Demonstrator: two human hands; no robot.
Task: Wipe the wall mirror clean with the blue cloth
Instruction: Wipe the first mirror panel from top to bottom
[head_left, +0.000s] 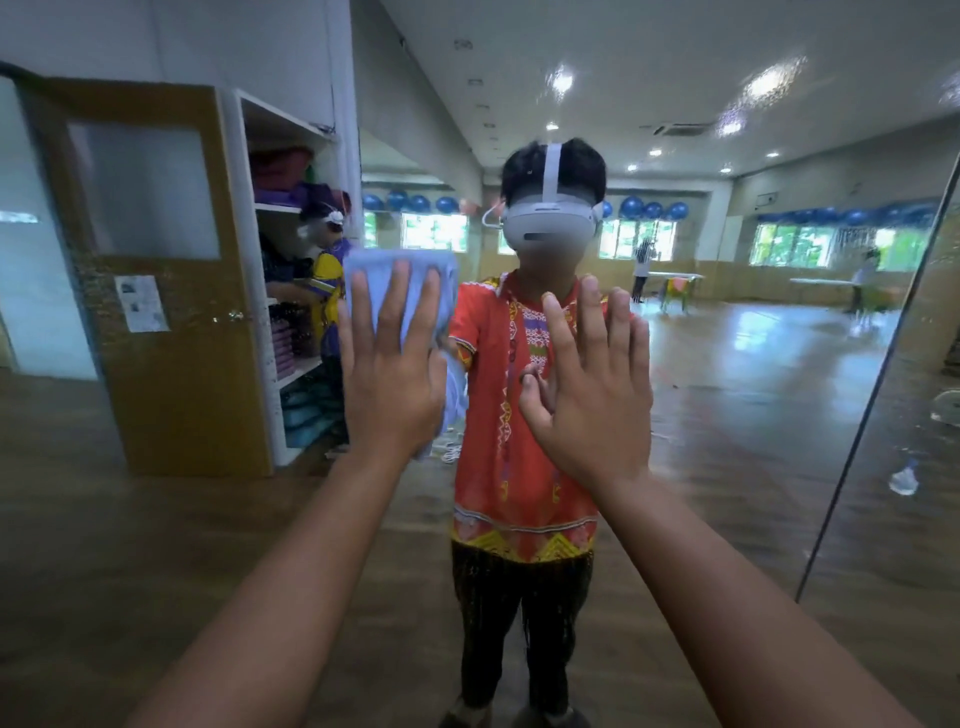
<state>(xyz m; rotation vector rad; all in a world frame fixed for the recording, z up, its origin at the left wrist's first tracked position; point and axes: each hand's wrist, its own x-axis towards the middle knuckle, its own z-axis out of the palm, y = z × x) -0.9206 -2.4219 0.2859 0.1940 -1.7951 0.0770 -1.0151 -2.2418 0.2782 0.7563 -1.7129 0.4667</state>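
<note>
The mirror (727, 415) fills my view: rigid, fragile glass, so I'd judge even, moderate pressure best. The blue cloth (363, 270), soft and light, lies spread on the glass. My left hand (389, 374) presses its middle, fingers straight. My right hand (592, 395) lies flat and bare beside it.

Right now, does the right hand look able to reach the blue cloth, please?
Probably yes: the right hand lies flat on the mirror just beside the blue cloth, with only the left hand covering it.
</note>
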